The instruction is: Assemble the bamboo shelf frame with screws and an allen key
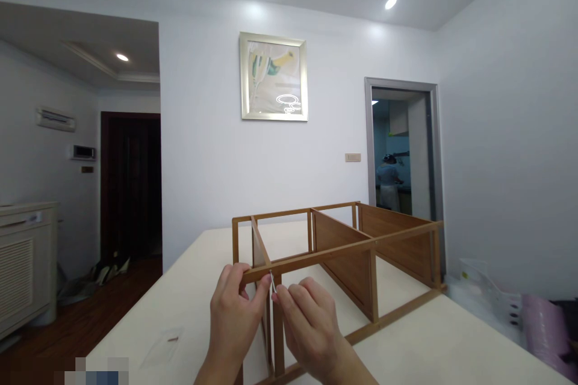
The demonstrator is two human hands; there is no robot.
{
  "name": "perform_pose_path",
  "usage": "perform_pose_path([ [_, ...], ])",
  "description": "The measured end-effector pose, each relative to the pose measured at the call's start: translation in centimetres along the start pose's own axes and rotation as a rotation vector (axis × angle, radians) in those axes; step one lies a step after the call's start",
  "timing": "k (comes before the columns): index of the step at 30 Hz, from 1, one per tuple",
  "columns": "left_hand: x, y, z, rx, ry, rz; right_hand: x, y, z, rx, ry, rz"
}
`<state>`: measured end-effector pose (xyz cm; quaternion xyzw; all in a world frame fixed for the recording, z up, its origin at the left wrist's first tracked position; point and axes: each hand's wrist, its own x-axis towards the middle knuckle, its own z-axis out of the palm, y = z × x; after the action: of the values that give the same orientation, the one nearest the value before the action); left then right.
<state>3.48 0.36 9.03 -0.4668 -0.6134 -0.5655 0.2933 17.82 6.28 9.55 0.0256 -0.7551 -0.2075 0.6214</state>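
- At the far left, a pale cabinet (27,267) stands against the wall, with a dark door (130,183) beyond it.
- Next, near the left edge of the cream table (135,316), lies a clear bag (156,349) with a small brown piece on it or in it; which, I cannot tell.
- The left hand (237,301) is closed to a pinch, fingers over the near top rail of the wooden frame (332,252) and thumb below, close to a joint.
- Just beside that thumb, a thin metal tool (273,284) slants up to the joint; its tip is too small to make out.
- The right hand (311,328) pinches the tool's lower end between thumb and forefinger, other fingers curled.
- The frame lies on the table and stretches rightward from the hands, brown panels (347,258) set across it.
- Beyond its right part, a person (388,180) stands through a doorway.
- At far right is a pink roll (542,331).
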Motion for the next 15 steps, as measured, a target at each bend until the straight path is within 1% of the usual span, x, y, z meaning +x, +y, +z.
perform_pose_path([
  [5, 0.0, -0.1, 0.0, 0.0, -0.004, -0.008, 1.4, -1.0, -1.5, 0.108, 0.088, 0.019],
  [7, 0.0, -0.1, -0.1, 0.01, -0.005, 0.006, 1.2, -0.9, -1.7, 0.143, 0.131, 0.099],
  [9, 0.0, -0.1, -0.2, 0.024, -0.007, 0.023, 0.4, -0.2, -1.7, 0.192, 0.158, 0.212],
  [11, 0.1, -0.1, -0.3, 0.032, -0.009, 0.032, -0.9, 0.8, -1.5, 0.241, 0.159, 0.3],
  [13, 0.3, -0.2, -0.3, 0.035, -0.009, 0.034, -2.7, 1.7, -1.3, 0.281, 0.13, 0.343],
  [15, 0.6, -0.5, -0.2, 0.04, -0.009, 0.035, -4.6, 2.3, -1.1, 0.323, 0.055, 0.346],
])
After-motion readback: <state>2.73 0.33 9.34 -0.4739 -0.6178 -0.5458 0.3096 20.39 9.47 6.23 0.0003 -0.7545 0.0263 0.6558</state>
